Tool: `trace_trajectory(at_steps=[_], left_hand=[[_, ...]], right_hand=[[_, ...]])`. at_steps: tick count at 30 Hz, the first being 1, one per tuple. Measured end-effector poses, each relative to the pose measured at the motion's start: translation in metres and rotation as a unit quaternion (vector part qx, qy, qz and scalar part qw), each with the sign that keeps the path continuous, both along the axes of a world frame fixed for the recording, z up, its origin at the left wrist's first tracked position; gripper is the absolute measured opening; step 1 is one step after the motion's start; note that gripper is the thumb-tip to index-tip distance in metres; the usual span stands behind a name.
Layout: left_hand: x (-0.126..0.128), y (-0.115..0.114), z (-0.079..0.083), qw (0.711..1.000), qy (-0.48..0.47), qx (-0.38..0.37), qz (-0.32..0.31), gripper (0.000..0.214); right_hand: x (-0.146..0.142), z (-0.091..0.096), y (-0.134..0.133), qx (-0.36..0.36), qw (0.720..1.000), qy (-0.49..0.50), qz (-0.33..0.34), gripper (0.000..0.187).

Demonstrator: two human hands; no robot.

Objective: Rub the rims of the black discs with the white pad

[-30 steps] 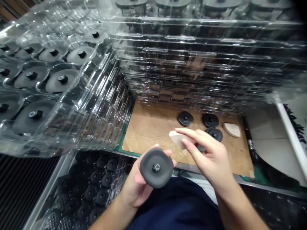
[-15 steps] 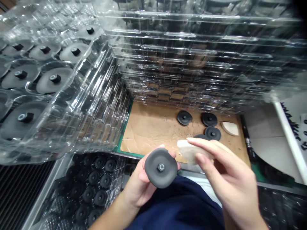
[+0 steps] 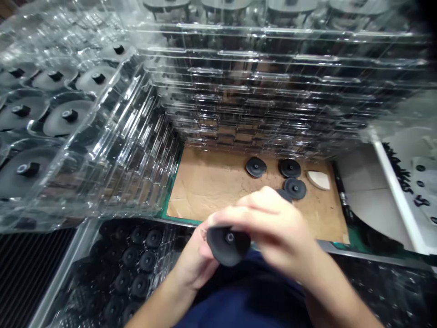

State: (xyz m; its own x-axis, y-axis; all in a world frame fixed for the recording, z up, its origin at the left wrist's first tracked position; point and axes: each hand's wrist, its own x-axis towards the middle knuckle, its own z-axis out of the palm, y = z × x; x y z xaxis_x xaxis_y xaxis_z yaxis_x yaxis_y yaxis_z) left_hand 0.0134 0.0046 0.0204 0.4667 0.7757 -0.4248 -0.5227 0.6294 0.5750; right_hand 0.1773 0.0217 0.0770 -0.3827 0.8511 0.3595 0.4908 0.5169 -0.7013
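My left hand (image 3: 194, 262) grips a round black disc (image 3: 227, 248) with a small metal hub in its middle, held up near my lap. My right hand (image 3: 273, 232) lies over the disc's top edge, fingers curled and blurred by motion. The white wedge-shaped piece it held a moment ago is hidden under the fingers. On the brown cardboard sheet (image 3: 208, 187) beyond lie three loose black discs (image 3: 256, 167) and a second white wedge (image 3: 318, 179).
Stacks of clear plastic trays (image 3: 259, 91) rise behind the cardboard, and more trays holding discs (image 3: 64, 118) stand at the left. A low tray of small black discs (image 3: 133, 269) sits at lower left. A white rail (image 3: 392, 191) runs at the right.
My right hand has moved left and down from beside the disc onto its top edge, covering the white wedge. My left hand and the disc have held nearly still.
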Motion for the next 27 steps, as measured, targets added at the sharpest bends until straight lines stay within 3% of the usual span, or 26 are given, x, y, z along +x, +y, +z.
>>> trace_trajectory(at_steps=[4,8,10,12,16,17,19,21,23,25,27], left_hand=[[-0.008,0.001,-0.001,0.996,-0.077,-0.009,0.042,0.060],[-0.011,0.000,-0.001,0.995,-0.069,-0.024,0.060,0.060],[-0.009,-0.001,0.000,0.995,-0.072,-0.029,0.061,0.057],[-0.007,-0.001,0.001,0.995,-0.082,-0.024,0.058,0.053],[-0.001,-0.003,0.000,0.996,-0.069,-0.021,0.059,0.058],[0.000,-0.003,0.000,0.996,-0.058,-0.019,0.061,0.062],[0.001,-0.004,-0.001,0.997,-0.036,-0.018,0.066,0.068],[0.001,-0.003,-0.001,0.996,-0.009,-0.018,0.090,0.070],[0.001,-0.002,0.000,0.992,0.021,-0.025,0.121,0.068],[0.003,-0.002,0.002,0.992,0.029,-0.037,0.118,0.067],[0.004,-0.001,0.004,0.995,0.007,-0.044,0.090,0.062]], right_hand=[[0.021,-0.048,-0.009,-0.120,0.986,0.003,-0.113,0.024],[0.013,-0.105,-0.031,-0.176,0.975,0.006,-0.138,0.023],[0.009,-0.115,-0.035,-0.181,0.971,0.006,-0.157,0.024],[0.008,-0.102,-0.034,-0.186,0.964,0.011,-0.190,0.024],[-0.001,-0.037,-0.028,-0.118,0.956,0.065,-0.260,0.025],[-0.006,-0.021,-0.028,-0.063,0.959,0.087,-0.263,0.026],[-0.020,-0.001,-0.029,0.009,0.981,0.070,-0.182,0.027],[-0.029,0.006,-0.028,0.006,0.994,0.042,-0.100,0.025],[-0.034,0.005,-0.024,-0.042,0.997,0.024,-0.057,0.021],[-0.035,0.002,-0.018,-0.046,0.997,0.011,-0.065,0.020],[-0.035,0.002,-0.014,0.002,0.996,0.011,-0.094,0.022]])
